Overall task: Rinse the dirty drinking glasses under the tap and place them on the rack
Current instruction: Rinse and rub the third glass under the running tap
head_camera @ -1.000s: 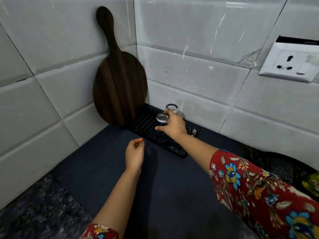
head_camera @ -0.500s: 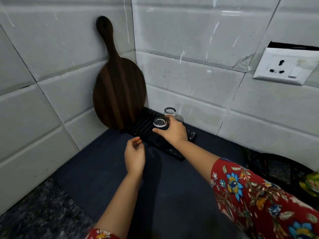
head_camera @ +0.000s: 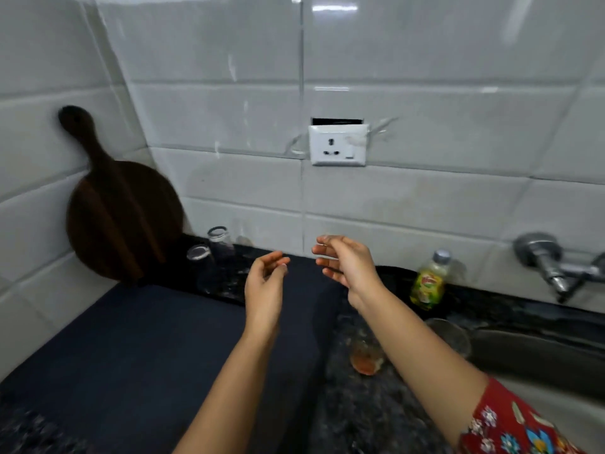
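Wood board [head_camera: 121,217]: round and dark, with a long handle. It leans on the white wall in the corner.
Rack [head_camera: 236,285]: black and blurry, on the counter just beside the board, close to the wall.
Front glass [head_camera: 199,257]: clear and small. It stands on the rack.
Back glass [head_camera: 221,239]: clear too. It stands on the rack just behind the front glass, nearer the wall. No hand touches either one.
Mat [head_camera: 147,339]: dark blue, flat on the counter in front of the rack.
Left hand [head_camera: 265,283]: up in the air over the mat. Its fingers are bent a little and loose, thumb apart — it holds nothing.
Right hand [head_camera: 347,260]: up in the air beside the left hand, not touching it. Its fingers are spread a bit and loose — nothing is in them.
Wall plug [head_camera: 337,145]: white, high on the tiles.
Dirty glass [head_camera: 365,355]: on the speckled counter, with orange stuff at the bottom, partly hidden behind the right arm.
Bottle [head_camera: 429,283]: green and yellow with a grey cap, standing by the wall.
Tap [head_camera: 556,267]: shiny metal, sticking out of the wall over the sink [head_camera: 540,358].
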Demonstrator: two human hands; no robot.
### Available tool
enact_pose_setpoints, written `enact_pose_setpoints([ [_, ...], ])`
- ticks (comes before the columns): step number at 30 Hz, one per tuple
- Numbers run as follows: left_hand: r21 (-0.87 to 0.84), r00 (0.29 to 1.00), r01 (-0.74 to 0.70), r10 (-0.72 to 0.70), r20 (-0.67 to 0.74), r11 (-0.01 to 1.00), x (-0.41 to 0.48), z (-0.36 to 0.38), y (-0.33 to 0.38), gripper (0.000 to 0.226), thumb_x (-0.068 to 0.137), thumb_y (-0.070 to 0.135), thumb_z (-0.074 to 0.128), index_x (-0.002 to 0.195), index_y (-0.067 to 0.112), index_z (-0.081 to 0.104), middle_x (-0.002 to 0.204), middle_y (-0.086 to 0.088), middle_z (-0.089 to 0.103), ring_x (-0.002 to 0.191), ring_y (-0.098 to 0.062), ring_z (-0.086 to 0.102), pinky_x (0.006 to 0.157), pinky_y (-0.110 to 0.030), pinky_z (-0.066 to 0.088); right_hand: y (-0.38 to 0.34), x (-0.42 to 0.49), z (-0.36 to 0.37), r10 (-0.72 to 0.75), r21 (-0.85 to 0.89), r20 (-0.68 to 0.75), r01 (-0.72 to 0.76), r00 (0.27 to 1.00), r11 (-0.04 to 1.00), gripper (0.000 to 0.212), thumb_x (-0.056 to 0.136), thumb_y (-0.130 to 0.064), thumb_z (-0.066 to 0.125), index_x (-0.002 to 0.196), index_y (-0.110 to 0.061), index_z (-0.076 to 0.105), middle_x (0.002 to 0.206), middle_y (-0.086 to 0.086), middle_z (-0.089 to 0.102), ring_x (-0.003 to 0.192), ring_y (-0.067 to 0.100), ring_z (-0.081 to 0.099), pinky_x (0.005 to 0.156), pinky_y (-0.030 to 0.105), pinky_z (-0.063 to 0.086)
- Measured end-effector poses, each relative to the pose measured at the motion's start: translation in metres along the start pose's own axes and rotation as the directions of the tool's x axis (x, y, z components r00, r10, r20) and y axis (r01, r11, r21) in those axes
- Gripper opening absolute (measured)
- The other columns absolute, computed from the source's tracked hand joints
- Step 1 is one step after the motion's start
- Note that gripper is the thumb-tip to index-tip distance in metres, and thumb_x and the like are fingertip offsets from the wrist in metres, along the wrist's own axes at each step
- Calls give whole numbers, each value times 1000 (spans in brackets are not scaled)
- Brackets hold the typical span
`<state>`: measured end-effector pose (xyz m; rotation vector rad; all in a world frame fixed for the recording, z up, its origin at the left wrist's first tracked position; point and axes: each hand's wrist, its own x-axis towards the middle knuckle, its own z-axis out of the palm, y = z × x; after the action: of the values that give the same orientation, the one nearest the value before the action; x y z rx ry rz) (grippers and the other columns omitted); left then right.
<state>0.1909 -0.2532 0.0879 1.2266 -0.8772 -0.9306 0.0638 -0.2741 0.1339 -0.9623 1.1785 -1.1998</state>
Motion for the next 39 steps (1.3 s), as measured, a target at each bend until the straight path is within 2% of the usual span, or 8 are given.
enact_pose_setpoints([
  [5, 11, 995, -17, 16, 95, 1000, -67, 71, -2, 20, 95, 7, 53, 112, 14, 61, 110, -1, 68, 102, -12, 63, 68, -7, 47, -11, -42, -93, -60, -48, -46, 58, 997, 997, 13, 91, -17, 54, 83, -17, 64, 74, -1, 68, 61, 10, 57, 55, 18, 41],
  [9, 50, 995, -2, -3, 101, 999, -122, 113, -15, 21, 95, 7, 53, 112, 15, 61, 109, 0, 68, 102, -11, 64, 79, -18, 49, -6, -64, -163, -114, -145, -36, 108, 993, 984, 13, 91, -16, 54, 80, -18, 62, 73, -1, 67, 58, 8, 54, 51, 15, 39],
  [14, 117, 998, 43, -48, 39, 992, -180, 141, -38, 20, 95, 8, 53, 114, 13, 60, 112, -1, 65, 103, -8, 61, 90, -28, 48, 35, -69, -229, -174, -436, 0, 157, 985, 886, 12, 84, -16, 63, 88, -27, 60, 88, 0, 67, 82, 17, 62, 79, 33, 50],
  [19, 143, 988, 155, -157, 3, 978, -210, 147, -54, 18, 96, 7, 51, 112, 14, 56, 114, -2, 62, 102, -9, 59, 90, -27, 45, 85, -57, -257, 18, -668, 109, 59, 994, 742, 79, 71, -19, 79, 138, -18, 37, 132, 5, 50, 120, 23, 51, 99, 38, 44],
  [22, 150, 978, 210, -209, -21, 966, -213, 143, -61, 18, 97, 9, 51, 112, 16, 56, 110, 1, 61, 108, -16, 58, 88, -28, 43, 107, -50, -252, 110, -619, 156, 10, 982, 786, 102, 65, -18, 85, 145, -16, 23, 145, 8, 41, 130, 25, 44, 107, 41, 39],
  [26, 181, 968, 247, -249, -12, 952, -207, 138, -67, 17, 97, 11, 51, 112, 17, 56, 113, 0, 61, 108, -18, 58, 85, -28, 40, 123, -43, -238, 9, -506, 121, 54, 993, 861, 100, 62, -20, 87, 144, -17, 28, 141, 6, 46, 128, 24, 46, 106, 39, 39],
  [31, 222, 966, 237, -255, 51, 946, -190, 140, -77, 17, 97, 12, 51, 112, 20, 56, 115, 2, 61, 107, -14, 57, 87, -27, 42, 129, -45, -233, -79, -460, 136, 133, 988, 878, 65, 71, -18, 81, 124, -14, 45, 115, -1, 56, 105, 17, 56, 87, 25, 45],
  [39, 252, 964, 90, -148, 221, 963, -182, 185, -89, 23, 95, 4, 52, 115, 12, 58, 113, 0, 62, 107, -14, 58, 98, -31, 44, 92, -85, -310, 130, 142, -9, -128, 991, 982, 21, 84, -18, 66, 103, -19, 56, 91, 2, 66, 86, 20, 65, 74, 32, 52],
])
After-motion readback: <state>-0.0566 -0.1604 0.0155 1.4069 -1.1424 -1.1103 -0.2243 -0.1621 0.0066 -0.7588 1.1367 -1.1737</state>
